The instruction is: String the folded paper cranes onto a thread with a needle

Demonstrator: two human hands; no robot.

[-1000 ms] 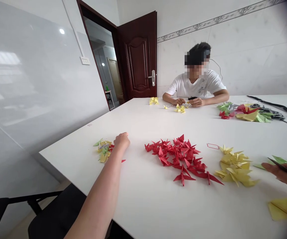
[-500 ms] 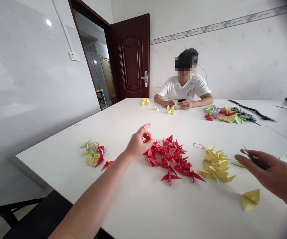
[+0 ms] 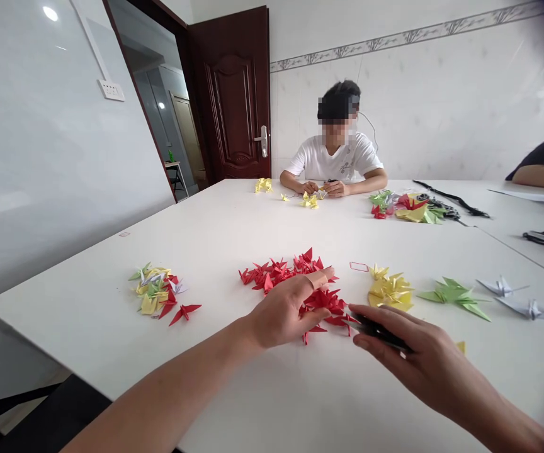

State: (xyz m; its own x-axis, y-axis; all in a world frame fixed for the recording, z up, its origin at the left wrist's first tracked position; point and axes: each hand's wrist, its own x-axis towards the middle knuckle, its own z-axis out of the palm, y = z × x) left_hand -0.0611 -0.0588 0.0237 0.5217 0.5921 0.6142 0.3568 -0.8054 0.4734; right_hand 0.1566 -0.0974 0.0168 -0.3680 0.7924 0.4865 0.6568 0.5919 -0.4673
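My left hand [image 3: 281, 314] is over the near side of a pile of red paper cranes [image 3: 276, 270]. Its fingers are stretched out, with the thumb apart, and they cover part of the pile. From the right, my right hand [image 3: 425, 355] reaches in, closed around a pair of black thread snips [image 3: 381, 333]. The tips of the snips are beside the red cranes nearest to me. Beyond my right hand lie yellow paper cranes [image 3: 390, 289], green cranes [image 3: 454, 296] and pale lilac cranes [image 3: 531, 308]. My right hand mostly hides another yellow piece [image 3: 461, 346].
A mixed-colour heap of cranes [image 3: 152, 289] lies at the left of the white table [image 3: 206, 239]. Across it, a person [image 3: 333, 157] in a white shirt handles yellow cranes [image 3: 308, 200]. More coloured cranes [image 3: 411, 207] and a black cord [image 3: 451, 198] lie at the far right.
My left hand has moved right, from the pile's left edge to its near side, and its fingers have straightened. My right hand has brought the snips left to the red cranes. The view has turned right.
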